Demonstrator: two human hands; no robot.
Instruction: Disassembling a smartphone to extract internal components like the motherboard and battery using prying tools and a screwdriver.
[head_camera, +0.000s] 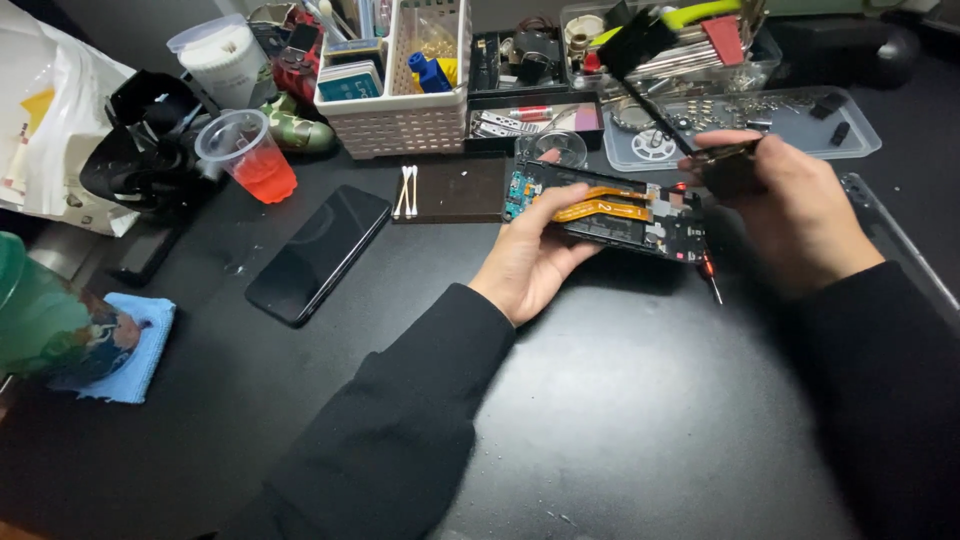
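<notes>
Black sleeves over dark bench, left hand (525, 262) gripping opened phone (610, 212), right hand (790, 205) pinching small dark part (728, 165) w/ cluttered trays (745, 140) behind

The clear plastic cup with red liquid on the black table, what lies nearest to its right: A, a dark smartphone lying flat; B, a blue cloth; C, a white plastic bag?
A: the dark smartphone lies flat on the black table, just right of and below the clear plastic cup of red liquid.
</notes>
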